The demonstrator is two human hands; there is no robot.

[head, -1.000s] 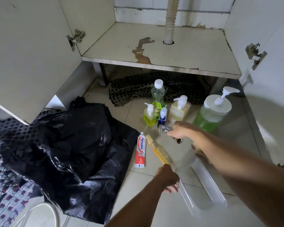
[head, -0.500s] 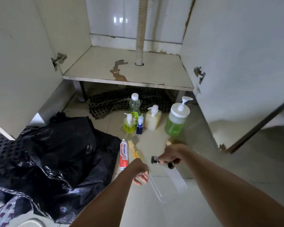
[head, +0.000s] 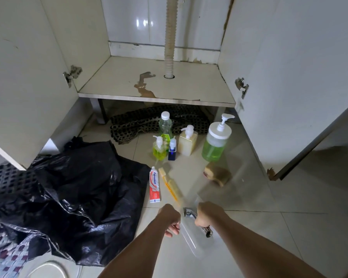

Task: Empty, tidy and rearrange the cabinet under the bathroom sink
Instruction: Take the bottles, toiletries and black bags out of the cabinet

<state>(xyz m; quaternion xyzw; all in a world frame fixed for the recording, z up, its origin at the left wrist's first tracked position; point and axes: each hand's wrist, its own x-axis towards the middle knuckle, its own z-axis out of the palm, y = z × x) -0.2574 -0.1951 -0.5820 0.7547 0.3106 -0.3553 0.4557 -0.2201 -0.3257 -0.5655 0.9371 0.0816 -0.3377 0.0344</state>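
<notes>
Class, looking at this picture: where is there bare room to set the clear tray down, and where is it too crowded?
Free: the cabinet shelf around the drain hose, and the floor tiles right of the sponge. Crowded: the bottle cluster and by the toothpaste.

One word can be read: "Pepsodent", printed in blue lettering lengthwise along the white upper part of the toothpaste tube (head: 154,186), which lies flat on the floor tiles just left of a yellow toothbrush. The tube's red lower part carries smaller print that is too small to make out. The label on the clear bottle (head: 165,127) farther back shows green and yellow, but no letters can be told.
</notes>
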